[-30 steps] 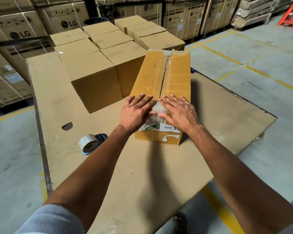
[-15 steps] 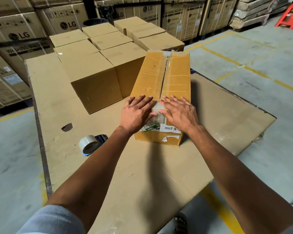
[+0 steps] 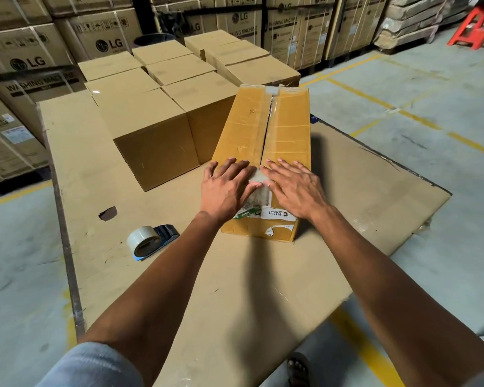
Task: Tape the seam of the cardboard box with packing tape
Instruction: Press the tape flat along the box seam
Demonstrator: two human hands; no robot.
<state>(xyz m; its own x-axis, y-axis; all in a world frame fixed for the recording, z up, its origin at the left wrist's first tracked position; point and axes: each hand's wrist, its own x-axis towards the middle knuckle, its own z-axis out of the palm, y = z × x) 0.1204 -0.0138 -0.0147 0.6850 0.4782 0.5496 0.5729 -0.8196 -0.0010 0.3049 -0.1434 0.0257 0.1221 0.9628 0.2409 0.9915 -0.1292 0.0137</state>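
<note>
A long tan cardboard box lies on a flat cardboard sheet, its centre seam running away from me with a dark gap along it. My left hand rests flat on the left flap at the near end, fingers spread. On the right flap my right hand lies flat the same way, the thumbs almost meeting over old clear tape and torn labels. The tape roll in its blue dispenser lies on the sheet to the left of my left forearm, untouched.
Several plain sealed boxes stand close against the long box's left side. Stacked LG appliance cartons line the back and left. Concrete floor with yellow lines lies to the right, a red stool far back. My sandalled foot shows below.
Both hands have stayed flat on the near end of the box, shifting only slightly. The view has moved a little; the tape dispenser has not moved.
</note>
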